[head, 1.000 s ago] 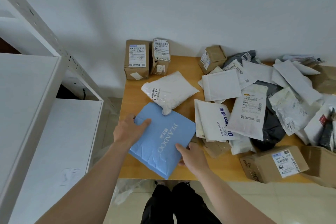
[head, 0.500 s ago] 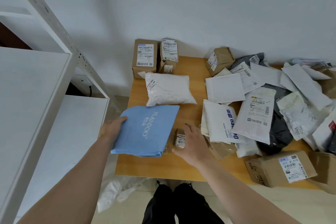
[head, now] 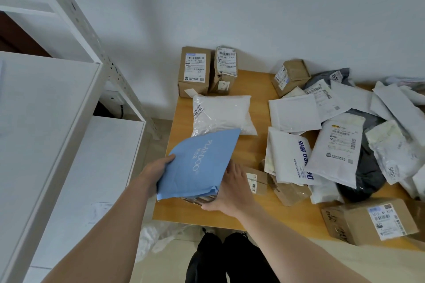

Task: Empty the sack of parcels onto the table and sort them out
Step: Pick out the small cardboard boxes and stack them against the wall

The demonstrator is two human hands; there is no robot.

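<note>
A tall white shelving unit (head: 46, 122) fills the left side of the view, standing against a white wall. To its right is a light wooden table (head: 253, 211), seen from above by a person standing at its near edge.

The right half of the table is covered by a loose heap of parcels (head: 345, 135). Most are white and pale grey plastic mailers with printed barcode labels, lying overlapped at all angles over a dark grey bag. A brown cardboard box (head: 372, 220) with a white label sits at the near right corner.

On the left half, lifted at a slant above the table's near left corner, is a blue mailer (head: 202, 163). It is flat, roughly square and pale blue, with white lettering reading PLANDOO. Its far corner overlaps a plump white plastic bag (head: 222, 115), which lies flat behind it. A brown parcel (head: 197, 200) shows just under its near edge. Two upright labelled cardboard boxes (head: 194, 71) stand side by side at the far left corner, against the wall.

The left hand (head: 158, 167) grasps the blue mailer's left edge, thumb on top and fingers hidden beneath. The right hand (head: 232, 190) lies against the mailer's right edge, fingers mostly straight and thumb low by the brown parcel; whether it grips anything cannot be told.
</note>
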